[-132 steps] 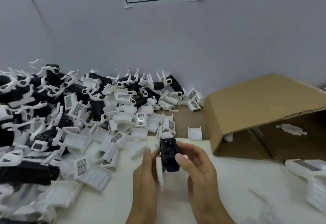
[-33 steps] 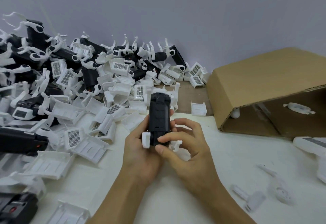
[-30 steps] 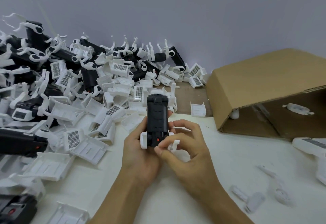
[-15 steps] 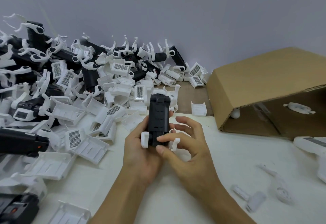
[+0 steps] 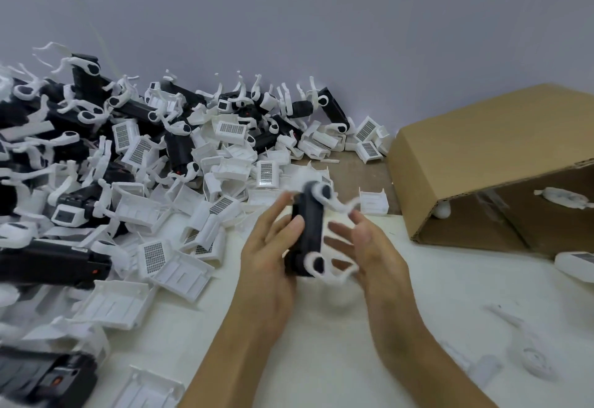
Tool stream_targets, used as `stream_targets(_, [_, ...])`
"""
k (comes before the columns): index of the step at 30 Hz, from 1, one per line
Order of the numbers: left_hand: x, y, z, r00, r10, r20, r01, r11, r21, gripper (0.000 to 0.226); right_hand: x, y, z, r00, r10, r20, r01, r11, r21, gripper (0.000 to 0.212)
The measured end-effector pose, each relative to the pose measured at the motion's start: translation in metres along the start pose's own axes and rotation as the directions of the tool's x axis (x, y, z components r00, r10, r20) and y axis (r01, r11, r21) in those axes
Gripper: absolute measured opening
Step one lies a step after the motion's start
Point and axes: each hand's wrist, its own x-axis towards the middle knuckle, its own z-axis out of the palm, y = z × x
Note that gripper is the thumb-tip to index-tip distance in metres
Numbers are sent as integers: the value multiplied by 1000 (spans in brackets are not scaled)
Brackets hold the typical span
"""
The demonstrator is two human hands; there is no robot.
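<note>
A black oblong block [image 5: 310, 231] stands upright in front of me over the white table [image 5: 450, 295]. It carries two white hooked clips on its right side, one near the top [image 5: 325, 196] and one near the bottom [image 5: 316, 263]. My left hand [image 5: 266, 256] grips the block from the left, thumb on its front face. My right hand [image 5: 369, 253] hovers just right of it, palm turned to the block and fingers spread; motion blur hides whether they touch the clips.
A big pile of black blocks and white clips and trays [image 5: 128, 166] fills the left and back of the table. A cardboard box [image 5: 482, 150] lies on its side at the right. Loose white parts [image 5: 530, 359] lie at the front right.
The block has turned so its clipped side faces right. My right hand has let go of the lower clip and opened. The left hand keeps hold.
</note>
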Motion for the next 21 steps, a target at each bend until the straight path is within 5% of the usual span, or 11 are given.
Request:
stream_targets(2, [-7,4,1,996,18,86,-30,990,135,38,0,-2,0,998,58,24,-59,998,24,68])
stream_targets(5, [-11,12,0,966,232,-115,-158,881,446,19,1,0,-4,994,102,-42,-99,993,69,53])
stream_targets(7, [-14,18,-6,828,509,-234,-172,629,758,19,3,2,-7,991,121,-64,-115,989,91,38])
stream_targets(9, [-19,24,-17,679,704,-207,52,235,971,28,6,4,-8,985,146,-95,-132,980,147,30])
stream_targets(11, [-22,25,-27,722,636,-273,356,-3,934,45,10,7,-11,970,189,-155,-151,962,226,25])
stream_targets(13, [-22,24,-29,814,488,-316,424,-125,897,54,13,9,-14,956,225,-188,-170,948,270,27])
stream_targets(15, [-23,22,-31,854,456,-250,310,-61,949,54,14,9,-14,954,235,-185,-178,944,278,25])
stream_targets(17, [-23,21,-26,845,507,-171,130,117,985,49,15,11,-15,960,219,-177,-165,947,276,20])
stream_targets(19, [-23,20,-15,821,535,-200,-64,434,899,33,15,12,-15,965,208,-160,-160,949,271,20])
stream_targets(21, [-24,21,3,872,420,-253,-221,797,562,26,15,12,-15,968,210,-137,-169,950,262,26])
